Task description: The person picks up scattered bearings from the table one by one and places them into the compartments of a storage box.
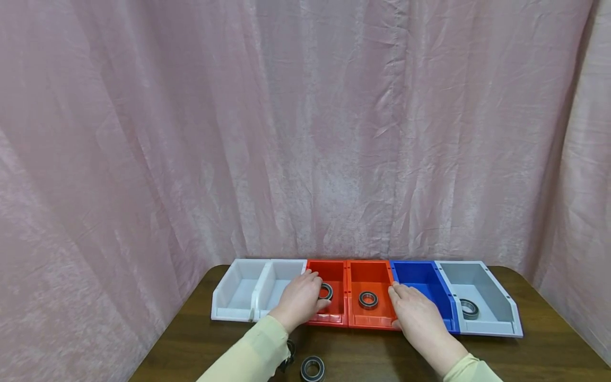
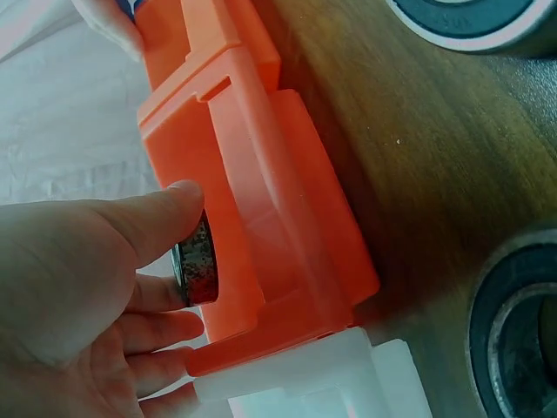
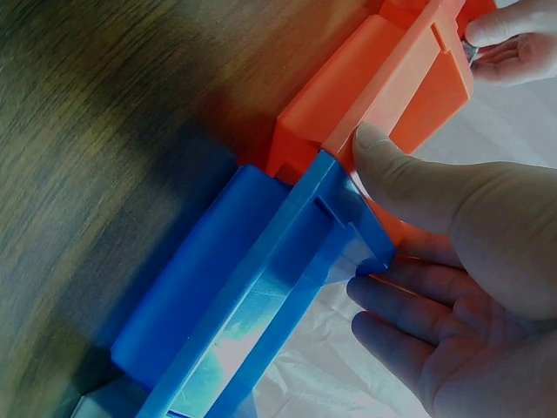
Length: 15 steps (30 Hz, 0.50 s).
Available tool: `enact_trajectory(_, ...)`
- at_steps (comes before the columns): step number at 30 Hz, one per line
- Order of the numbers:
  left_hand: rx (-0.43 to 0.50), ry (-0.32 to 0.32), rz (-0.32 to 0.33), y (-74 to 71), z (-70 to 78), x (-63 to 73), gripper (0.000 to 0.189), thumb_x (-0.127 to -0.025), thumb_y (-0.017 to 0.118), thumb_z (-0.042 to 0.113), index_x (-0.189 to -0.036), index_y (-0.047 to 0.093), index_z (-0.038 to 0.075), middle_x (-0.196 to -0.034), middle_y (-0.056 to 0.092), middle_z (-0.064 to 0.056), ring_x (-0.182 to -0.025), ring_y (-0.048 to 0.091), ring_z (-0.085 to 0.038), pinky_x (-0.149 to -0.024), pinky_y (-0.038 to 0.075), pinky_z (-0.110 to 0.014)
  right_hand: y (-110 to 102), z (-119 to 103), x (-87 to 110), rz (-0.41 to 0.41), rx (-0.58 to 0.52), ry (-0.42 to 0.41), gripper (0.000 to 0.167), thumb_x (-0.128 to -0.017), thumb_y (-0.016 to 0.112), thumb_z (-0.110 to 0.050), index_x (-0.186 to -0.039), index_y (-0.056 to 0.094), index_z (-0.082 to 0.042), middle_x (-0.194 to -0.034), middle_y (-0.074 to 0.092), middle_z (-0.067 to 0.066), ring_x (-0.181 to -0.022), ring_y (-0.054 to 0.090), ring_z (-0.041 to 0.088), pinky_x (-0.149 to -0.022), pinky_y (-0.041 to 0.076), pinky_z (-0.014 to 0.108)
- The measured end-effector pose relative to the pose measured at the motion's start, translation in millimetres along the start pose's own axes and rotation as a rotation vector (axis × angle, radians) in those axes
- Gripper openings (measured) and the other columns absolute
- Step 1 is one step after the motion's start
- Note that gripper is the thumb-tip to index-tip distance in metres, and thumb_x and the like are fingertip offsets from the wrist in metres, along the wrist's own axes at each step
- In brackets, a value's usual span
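Note:
My left hand reaches over the red bin and pinches a ball bearing between thumb and fingers. In the left wrist view this bearing is edge-on, just inside the bin's front lip. My right hand rests at the border of the orange bin and the blue bin. Its thumb touches the orange rim in the right wrist view, with the other fingers fairly straight beside the side wall. A second bearing lies flat in the orange bin.
Two white bins stand left of the red one. A grey bin at the right end holds a bearing. On the wooden table in front lie a bearing and another partly behind the left sleeve. A pink curtain hangs behind.

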<state>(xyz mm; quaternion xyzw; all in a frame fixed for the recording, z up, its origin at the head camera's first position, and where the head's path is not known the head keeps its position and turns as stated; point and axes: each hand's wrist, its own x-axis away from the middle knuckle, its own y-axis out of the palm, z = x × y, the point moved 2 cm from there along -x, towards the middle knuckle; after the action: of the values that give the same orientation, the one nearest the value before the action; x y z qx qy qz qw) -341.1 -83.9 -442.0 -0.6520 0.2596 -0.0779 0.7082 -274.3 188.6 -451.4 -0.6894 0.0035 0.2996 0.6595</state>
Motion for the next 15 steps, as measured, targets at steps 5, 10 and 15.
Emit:
enact_trajectory(5,-0.016,0.023,0.014,2.6,-0.8,0.0,0.045,-0.095,0.088,0.040,-0.120,0.075,0.004,-0.141,0.072,-0.018,-0.140,0.063,-0.036,-0.120,0.049,-0.047,-0.4,-0.3,0.1,-0.006,-0.003,0.002,0.070,-0.078,0.101,-0.019,-0.134,0.071,0.010,-0.137,0.070,0.029,-0.128,0.068,0.045,-0.113,0.052,0.057)
enact_trajectory(10,-0.005,0.007,-0.002,5.0,-0.2,1.6,0.046,-0.094,0.089,0.041,-0.121,0.075,0.005,-0.143,0.071,-0.017,-0.142,0.061,-0.036,-0.121,0.047,-0.050,-0.4,-0.4,-0.3,-0.015,-0.005,0.006,0.070,-0.078,0.101,-0.019,-0.135,0.071,0.010,-0.137,0.070,0.029,-0.128,0.068,0.045,-0.114,0.052,0.057)
enact_trajectory(15,-0.005,-0.019,-0.024,8.4,-0.2,-0.3,0.052,-0.094,0.089,0.042,-0.128,0.075,0.005,-0.147,0.069,-0.016,-0.146,0.057,-0.036,-0.123,0.044,-0.054,-0.2,-0.2,-0.3,-0.014,0.000,0.008,0.070,-0.078,0.100,-0.020,-0.135,0.071,0.010,-0.137,0.070,0.029,-0.128,0.068,0.045,-0.113,0.052,0.057)
